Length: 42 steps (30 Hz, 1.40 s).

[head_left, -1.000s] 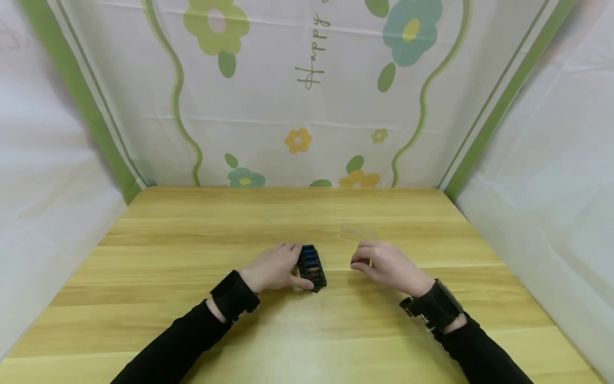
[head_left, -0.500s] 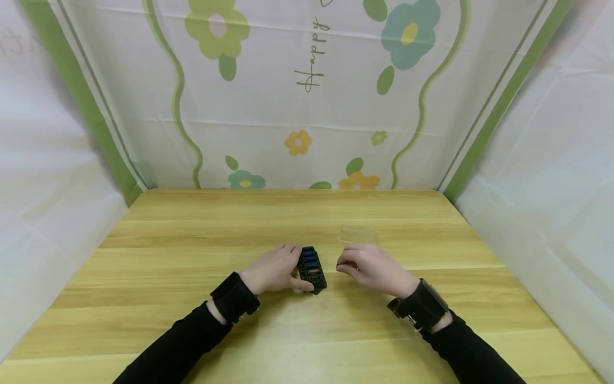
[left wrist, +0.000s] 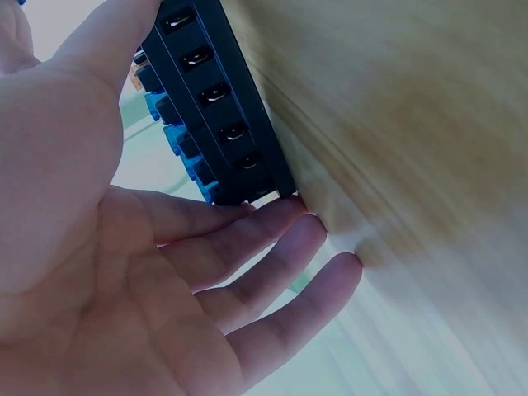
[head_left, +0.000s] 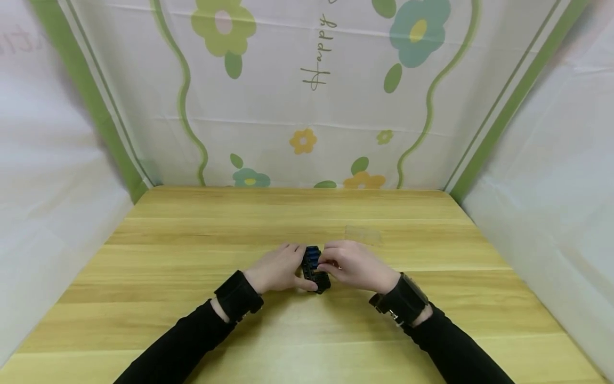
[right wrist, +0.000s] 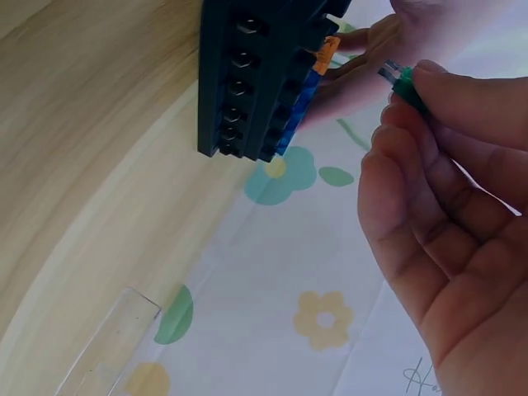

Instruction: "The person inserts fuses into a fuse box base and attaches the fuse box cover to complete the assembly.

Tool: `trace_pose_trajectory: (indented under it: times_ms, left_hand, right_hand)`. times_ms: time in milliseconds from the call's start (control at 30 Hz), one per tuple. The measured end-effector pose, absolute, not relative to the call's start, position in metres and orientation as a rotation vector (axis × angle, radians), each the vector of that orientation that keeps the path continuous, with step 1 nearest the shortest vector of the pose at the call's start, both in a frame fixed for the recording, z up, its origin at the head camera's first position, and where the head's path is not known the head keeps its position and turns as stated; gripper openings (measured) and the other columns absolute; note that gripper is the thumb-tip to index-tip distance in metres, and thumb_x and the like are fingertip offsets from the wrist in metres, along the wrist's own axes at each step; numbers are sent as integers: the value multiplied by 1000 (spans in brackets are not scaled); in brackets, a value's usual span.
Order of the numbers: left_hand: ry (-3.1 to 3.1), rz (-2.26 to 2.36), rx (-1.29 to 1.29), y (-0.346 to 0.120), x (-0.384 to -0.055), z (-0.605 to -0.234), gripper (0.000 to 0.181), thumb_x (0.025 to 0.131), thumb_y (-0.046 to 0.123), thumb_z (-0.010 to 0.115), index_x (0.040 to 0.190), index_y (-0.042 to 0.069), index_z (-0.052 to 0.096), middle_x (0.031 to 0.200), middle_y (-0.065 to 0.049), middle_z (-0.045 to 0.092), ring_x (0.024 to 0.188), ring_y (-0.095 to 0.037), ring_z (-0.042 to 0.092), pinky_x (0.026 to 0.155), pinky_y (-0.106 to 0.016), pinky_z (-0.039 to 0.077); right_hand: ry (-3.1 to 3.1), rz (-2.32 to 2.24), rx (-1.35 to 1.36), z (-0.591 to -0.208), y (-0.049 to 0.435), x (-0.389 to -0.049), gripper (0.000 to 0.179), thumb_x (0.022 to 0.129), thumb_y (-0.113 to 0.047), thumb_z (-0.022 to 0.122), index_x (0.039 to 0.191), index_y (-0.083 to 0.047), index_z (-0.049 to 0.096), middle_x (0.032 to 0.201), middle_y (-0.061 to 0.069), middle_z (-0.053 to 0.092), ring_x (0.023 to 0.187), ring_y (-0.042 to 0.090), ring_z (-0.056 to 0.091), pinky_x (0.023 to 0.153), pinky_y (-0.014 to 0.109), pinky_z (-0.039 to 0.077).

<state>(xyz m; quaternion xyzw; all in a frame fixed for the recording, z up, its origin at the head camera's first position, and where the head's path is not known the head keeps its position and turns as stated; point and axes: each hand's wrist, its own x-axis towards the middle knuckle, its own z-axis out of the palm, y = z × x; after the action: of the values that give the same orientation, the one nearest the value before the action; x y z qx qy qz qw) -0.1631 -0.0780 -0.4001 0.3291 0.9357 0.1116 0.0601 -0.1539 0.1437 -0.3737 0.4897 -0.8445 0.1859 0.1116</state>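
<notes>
A black fuse box (head_left: pixel 321 282) lies on the wooden table between both hands, with terminals along its side. Blue blade fuses (head_left: pixel 313 255) fill its far end, and an orange fuse (right wrist: pixel 327 54) shows in the right wrist view. My left hand (head_left: pixel 278 269) holds the box from the left, thumb at its near end and fingers at its far end. With thumb and forefinger, my right hand (head_left: pixel 357 266) pinches a small green blade fuse (right wrist: pixel 408 89), its metal prongs pointing at the box. In the head view the right fingers overlap the middle of the box and hide the green fuse.
A clear plastic cover (head_left: pixel 363 234) lies flat on the table (head_left: pixel 216 213) just beyond the right hand. Flower-printed cloth (head_left: pixel 268 106) hangs behind the table, and pale cloth walls stand on both sides.
My right hand has moved left from beside the clear cover to over the fuse box, still pinching the fuse. The left hand keeps its hold on the box.
</notes>
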Motion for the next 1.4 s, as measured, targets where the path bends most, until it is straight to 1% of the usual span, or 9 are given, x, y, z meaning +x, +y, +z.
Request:
trace_pose_trajectory:
  times_ms: [167, 367, 500, 667, 833, 1067, 1200, 1400]
  left_hand:
    - [2832, 370, 1033, -78, -162, -399, 95, 82, 66, 67, 141, -5, 45, 132, -21, 54, 120, -34, 51, 97, -43, 46]
    - [2830, 377, 1036, -79, -162, -399, 95, 83, 65, 67, 142, -6, 44, 134, -23, 53, 124, -37, 49, 100, -45, 44]
    - [2828, 374, 1022, -79, -161, -400, 94, 83, 65, 67, 143, -4, 44, 134, -22, 53, 124, -36, 49, 101, -44, 43]
    - [2832, 365, 1011, -79, -161, -401, 96, 83, 67, 66, 144, -4, 43, 135, -21, 53, 125, -35, 48, 101, -43, 44]
    - [2845, 356, 1014, -79, -161, -401, 98, 82, 69, 64, 144, -4, 43, 135, -21, 53, 125, -35, 48, 100, -43, 44]
    - [2845, 367, 1022, -78, -161, -401, 97, 82, 68, 65, 143, -4, 44, 133, -21, 54, 123, -34, 50, 98, -43, 46]
    - [2845, 367, 1023, -78, -161, -400, 97, 82, 68, 65, 143, -5, 44, 132, -21, 54, 122, -34, 51, 97, -43, 46]
    - [2841, 368, 1015, -77, -161, -400, 98, 82, 69, 65, 143, -4, 44, 132, -21, 54, 122, -34, 51, 98, -43, 46]
  right_hand:
    - [-2484, 547, 1446, -373, 142, -154, 5, 89, -9, 74, 87, -14, 75, 76, -9, 53, 61, 0, 47, 56, 16, 43]
    - [-2514, 530, 1485, -373, 142, -154, 7, 88, -3, 74, 89, -9, 76, 77, -7, 56, 64, 2, 49, 59, 16, 45]
    - [-2545, 538, 1499, -375, 141, -155, 9, 88, 0, 72, 89, -8, 76, 78, -7, 56, 65, 2, 49, 60, 16, 45]
    - [-2588, 519, 1493, -375, 140, -154, 9, 88, -2, 72, 87, -10, 75, 76, -8, 53, 64, 2, 48, 59, 17, 45]
    - [-2628, 483, 1478, -375, 139, -153, 8, 89, -4, 71, 87, -11, 74, 78, -9, 55, 66, 3, 49, 61, 17, 46]
    - [-2655, 456, 1477, -377, 138, -152, 10, 89, -3, 71, 84, -11, 74, 79, -7, 59, 67, 3, 51, 63, 17, 47]
    - [-2663, 449, 1484, -378, 138, -152, 11, 89, -3, 71, 83, -12, 73, 79, -7, 58, 67, 3, 51, 63, 18, 47]
    - [-2669, 431, 1488, -380, 139, -152, 11, 89, -2, 71, 85, -12, 74, 81, -5, 62, 72, 4, 57, 67, 18, 50]
